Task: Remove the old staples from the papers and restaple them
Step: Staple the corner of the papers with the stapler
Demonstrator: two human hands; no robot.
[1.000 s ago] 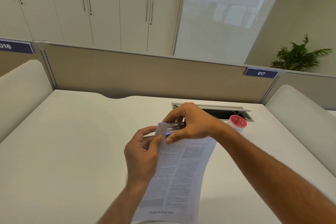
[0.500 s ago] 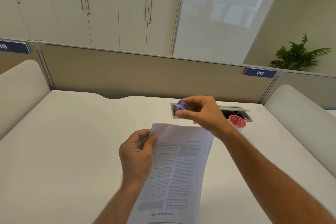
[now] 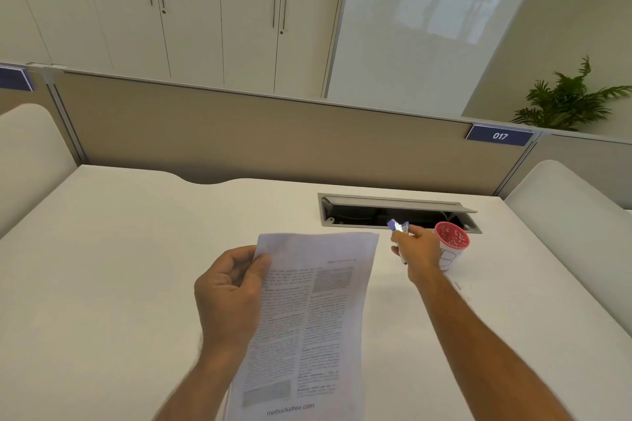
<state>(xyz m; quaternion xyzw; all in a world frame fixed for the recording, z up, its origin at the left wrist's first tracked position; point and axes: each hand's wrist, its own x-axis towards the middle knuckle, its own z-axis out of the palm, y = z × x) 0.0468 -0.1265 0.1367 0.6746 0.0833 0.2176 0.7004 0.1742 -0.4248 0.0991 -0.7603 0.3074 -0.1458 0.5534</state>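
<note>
A printed stack of papers (image 3: 318, 311) hangs above the white desk (image 3: 119, 267), held up by my left hand (image 3: 232, 287), which pinches its top left corner between thumb and fingers. To the right, my right hand (image 3: 415, 253) grips a small purple and silver staple remover (image 3: 398, 226), held beside a white paper cup (image 3: 451, 246) with a red inside that contains several small staples. The hand is apart from the papers.
An open cable hatch (image 3: 396, 212) with a raised grey flap sits at the back of the desk behind the cup. A beige partition (image 3: 273, 140) with a "017" tag closes the far side. White rounded dividers stand at both desk ends.
My right hand has pulled the staple remover off the papers' top corner and carried it right, down to the cup. My left hand keeps hold of the papers.
</note>
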